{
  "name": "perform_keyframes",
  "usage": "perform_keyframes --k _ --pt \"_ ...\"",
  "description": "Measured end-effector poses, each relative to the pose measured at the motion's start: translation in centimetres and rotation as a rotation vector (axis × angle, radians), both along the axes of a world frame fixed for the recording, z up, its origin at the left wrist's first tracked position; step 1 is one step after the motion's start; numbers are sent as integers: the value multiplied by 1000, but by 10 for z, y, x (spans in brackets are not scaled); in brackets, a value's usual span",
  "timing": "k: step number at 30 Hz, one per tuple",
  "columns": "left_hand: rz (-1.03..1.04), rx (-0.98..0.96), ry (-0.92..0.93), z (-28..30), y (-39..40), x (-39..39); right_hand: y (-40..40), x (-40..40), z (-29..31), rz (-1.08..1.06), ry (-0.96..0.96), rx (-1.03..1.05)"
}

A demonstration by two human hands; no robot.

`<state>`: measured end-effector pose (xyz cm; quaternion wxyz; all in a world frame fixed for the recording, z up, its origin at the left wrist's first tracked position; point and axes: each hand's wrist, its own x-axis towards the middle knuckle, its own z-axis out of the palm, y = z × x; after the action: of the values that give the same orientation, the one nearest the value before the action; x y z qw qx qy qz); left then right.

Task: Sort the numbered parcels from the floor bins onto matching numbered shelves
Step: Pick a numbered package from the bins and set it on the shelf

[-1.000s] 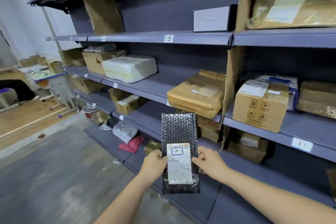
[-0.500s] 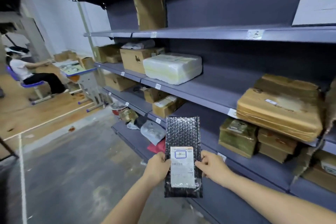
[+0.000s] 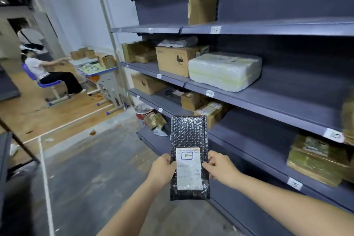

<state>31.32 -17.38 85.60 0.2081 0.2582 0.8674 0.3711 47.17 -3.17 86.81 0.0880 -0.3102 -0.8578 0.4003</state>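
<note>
Standing before grey shelves [image 3: 268, 99] that rise beyond and to the right of both hands, a person holds up a black bubble mailer [image 3: 189, 140]. Above the hands, one level carries a brown box [image 3: 174, 59] and, just beside it, a white wrapped parcel [image 3: 225, 71]. Small cartons [image 3: 208, 109] sit on the level right behind the mailer's top edge. To the right of the right hand lies a yellowish taped parcel [image 3: 316, 161] on a low level, with a tag [image 3: 295, 184] on the edge below it reading 5. Higher on that side another tag [image 3: 334, 135] appears to read 10. Far off to the left of the left hand, a seated person [image 3: 47, 71] faces a small desk [image 3: 95, 67] on a wooden floor.

The mailer stands upright between the two hands, in the air, touching no shelf. Its white label [image 3: 188, 168] faces the viewer — a blue-framed box on it reads 10.

The left hand [image 3: 162, 172] grips the mailer's left edge, thumb on the front by the label. The right hand [image 3: 220, 168] grips the right edge, fingertips resting on the front. Both forearms reach up from the lower edge of the view — bare, roughly level with each other.
</note>
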Motion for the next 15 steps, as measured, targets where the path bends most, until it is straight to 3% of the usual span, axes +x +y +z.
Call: perform_keyframes --k 7,15 --pt "98 60 -66 -3 3 -94 16 -106 -9 79 17 -30" --pt "54 32 -3 18 58 -193 70 -206 -6 65 59 -40"
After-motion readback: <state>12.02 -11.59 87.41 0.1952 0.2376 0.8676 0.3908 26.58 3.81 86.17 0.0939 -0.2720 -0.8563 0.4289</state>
